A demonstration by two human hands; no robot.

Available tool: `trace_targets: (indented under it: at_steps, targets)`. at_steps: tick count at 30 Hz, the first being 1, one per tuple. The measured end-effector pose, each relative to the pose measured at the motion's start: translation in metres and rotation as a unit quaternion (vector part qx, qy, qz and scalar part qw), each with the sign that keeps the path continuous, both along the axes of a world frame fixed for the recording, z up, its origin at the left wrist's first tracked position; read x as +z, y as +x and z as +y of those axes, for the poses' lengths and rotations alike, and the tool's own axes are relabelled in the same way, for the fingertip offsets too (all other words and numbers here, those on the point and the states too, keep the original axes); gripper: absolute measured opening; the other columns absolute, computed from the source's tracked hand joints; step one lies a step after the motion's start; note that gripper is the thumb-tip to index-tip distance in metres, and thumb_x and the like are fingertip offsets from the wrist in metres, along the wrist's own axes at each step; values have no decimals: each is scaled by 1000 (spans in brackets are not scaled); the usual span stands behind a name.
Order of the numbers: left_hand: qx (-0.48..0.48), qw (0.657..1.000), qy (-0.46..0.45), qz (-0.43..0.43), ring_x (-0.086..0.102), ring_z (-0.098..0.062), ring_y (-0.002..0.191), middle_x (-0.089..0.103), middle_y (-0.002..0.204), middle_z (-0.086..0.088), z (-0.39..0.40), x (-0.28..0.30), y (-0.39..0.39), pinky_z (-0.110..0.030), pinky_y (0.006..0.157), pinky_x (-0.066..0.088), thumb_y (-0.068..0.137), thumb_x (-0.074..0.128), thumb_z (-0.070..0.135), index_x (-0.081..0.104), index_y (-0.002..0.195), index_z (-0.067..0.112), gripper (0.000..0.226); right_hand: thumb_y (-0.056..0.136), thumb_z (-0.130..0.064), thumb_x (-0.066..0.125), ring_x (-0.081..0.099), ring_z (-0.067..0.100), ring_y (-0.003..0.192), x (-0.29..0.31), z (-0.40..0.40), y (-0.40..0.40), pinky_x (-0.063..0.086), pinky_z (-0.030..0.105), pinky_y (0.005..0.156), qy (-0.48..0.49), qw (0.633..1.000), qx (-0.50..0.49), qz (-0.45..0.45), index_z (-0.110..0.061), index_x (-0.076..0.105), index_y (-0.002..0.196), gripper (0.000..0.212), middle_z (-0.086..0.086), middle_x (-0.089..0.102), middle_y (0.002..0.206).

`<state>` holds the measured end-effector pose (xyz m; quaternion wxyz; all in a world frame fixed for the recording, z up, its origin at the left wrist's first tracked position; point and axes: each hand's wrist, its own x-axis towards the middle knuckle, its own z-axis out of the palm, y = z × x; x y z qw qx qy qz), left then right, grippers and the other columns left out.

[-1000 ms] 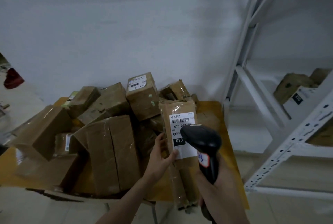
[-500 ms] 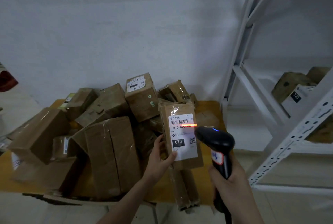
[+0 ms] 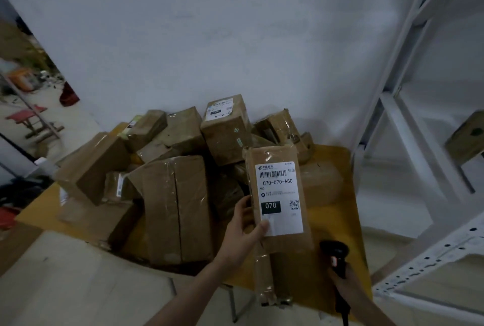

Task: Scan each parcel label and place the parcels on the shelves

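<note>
Parcels of brown taped cardboard (image 3: 167,176) lie heaped across the yellow table (image 3: 337,158), thickest toward its left edge and back; my left hand (image 3: 242,231) grips the long flat brown parcel with the white 070-070-A80 label (image 3: 279,199) upright over the front right corner, thumb on the label; my right hand (image 3: 348,283) is curled round the black handheld scanner (image 3: 336,255), held low with no beam showing; I judge scanning done, so next comes carrying it to the white metal shelves (image 3: 419,142) on the right.
</note>
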<state>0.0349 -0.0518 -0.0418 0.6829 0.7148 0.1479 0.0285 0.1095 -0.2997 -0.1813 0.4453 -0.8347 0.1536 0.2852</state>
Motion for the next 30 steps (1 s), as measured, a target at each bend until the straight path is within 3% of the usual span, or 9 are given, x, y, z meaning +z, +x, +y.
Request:
trace_targets:
  at_steps: [3, 7, 10, 12, 14, 16, 21, 25, 30]
  targets:
    - [7, 1000, -16, 7, 61, 1, 108, 55, 127, 11, -8, 3, -1, -23, 79, 55, 50, 74, 78, 30, 138, 35, 108, 99, -23, 49, 54, 31, 106, -32, -4, 18, 43, 38, 88, -20, 999, 23, 20, -1, 38, 138, 46, 15, 53, 125]
    - [22, 1000, -17, 14, 61, -3, 109, 55, 127, 11, -17, 5, -2, -24, 79, 55, 46, 73, 80, 29, 140, 35, 113, 101, -28, 44, 52, 26, 84, -19, 3, 24, 42, 40, 77, -15, 1000, 20, 11, -1, 36, 140, 48, 16, 55, 110]
    - [28, 999, -21, 12, 60, -3, 110, 54, 128, 11, -27, 12, -2, -27, 82, 56, 50, 74, 77, 30, 137, 39, 105, 82, -69, 31, 52, 36, 110, -14, -1, 27, 42, 47, 96, -107, 994, 24, -13, -3, 46, 133, 85, 22, 53, 125]
    - [22, 999, -37, 9, 59, -8, 111, 53, 127, 10, -35, 21, -5, -30, 84, 57, 55, 72, 68, 30, 135, 41, 95, 89, -60, 38, 43, 40, 121, 15, -5, 23, 36, 50, 104, -140, 988, 21, -68, -2, 42, 135, 75, 24, 45, 133]
    - [4, 999, -50, 3, 58, -9, 109, 52, 124, 11, -45, 33, -9, -27, 80, 57, 56, 68, 64, 30, 134, 42, 89, 97, -36, 48, 37, 35, 128, 71, -5, 11, 28, 50, 110, -47, 980, -9, -192, -11, 41, 138, 48, 18, 41, 139]
    - [-20, 998, -61, 8, 59, -12, 107, 52, 123, 8, -55, 44, -17, -24, 75, 56, 55, 66, 64, 31, 132, 42, 87, 96, -43, 46, 37, 18, 129, 127, -12, -5, 27, 48, 113, 124, 965, -14, -232, -33, 46, 133, 39, -3, 42, 139]
    - [-107, 991, -76, 13, 63, -16, 107, 55, 125, 2, -83, 65, -37, -27, 79, 56, 62, 72, 63, 24, 140, 43, 94, 60, -88, 52, 42, 2, 133, 209, -42, -74, 36, 41, 111, 287, 930, 63, -223, -55, 45, 132, 79, -23, 45, 143]
    - [-179, 982, -50, 7, 63, -4, 106, 56, 124, 14, -123, 70, -54, -23, 85, 54, 78, 72, 54, 16, 143, 44, 86, 75, -49, 62, 44, -31, 104, 234, -64, -143, 40, -2, 81, 319, 897, -24, -305, -48, 45, 126, 54, -49, 52, 113]
    - [-273, 959, -77, 7, 60, -3, 109, 53, 126, 19, -187, 74, -78, -34, 97, 53, 76, 64, 51, 25, 124, 59, 62, 90, -8, 61, 47, -35, 84, 237, -112, -202, 36, -1, 79, 266, 893, -162, -324, -48, 50, 110, 46, -52, 56, 88]
